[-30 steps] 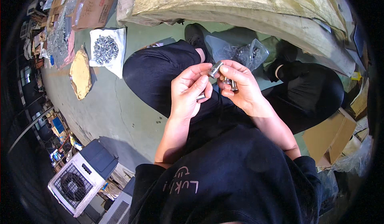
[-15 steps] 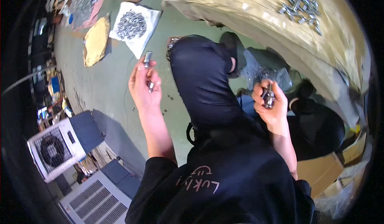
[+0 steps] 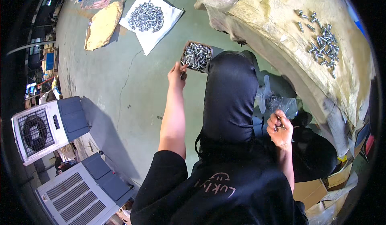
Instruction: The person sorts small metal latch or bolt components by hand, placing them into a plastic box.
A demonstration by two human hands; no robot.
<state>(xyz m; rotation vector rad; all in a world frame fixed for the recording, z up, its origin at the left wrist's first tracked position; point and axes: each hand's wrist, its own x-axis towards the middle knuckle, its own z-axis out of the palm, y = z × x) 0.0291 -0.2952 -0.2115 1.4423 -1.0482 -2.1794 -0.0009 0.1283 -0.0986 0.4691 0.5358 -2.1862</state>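
Observation:
My left hand [image 3: 177,76] reaches forward to the near left corner of a small open box [image 3: 196,69] heaped with shiny metal bolts [image 3: 198,55]. Its fingers are curled, and a dark bit shows under them, too small to name. To the right of my knee, my right hand [image 3: 280,131] is closed around small metal parts, largely hidden by the fingers. Just beyond that hand lies a clear plastic bag [image 3: 286,105] with dark small pieces inside.
A white sheet [image 3: 152,42] on the floor bears a pile of bolts [image 3: 146,17]. Beside it lies a yellow sack [image 3: 103,26]. More bolts [image 3: 325,44] are scattered on a cloth-covered surface [image 3: 277,20] at right. Two boxy fan units [image 3: 52,126] stand at left.
My left hand has moved forward and right to the box, and the two metal pieces seen in it before no longer show clearly. My right hand has closed more tightly and lowered.

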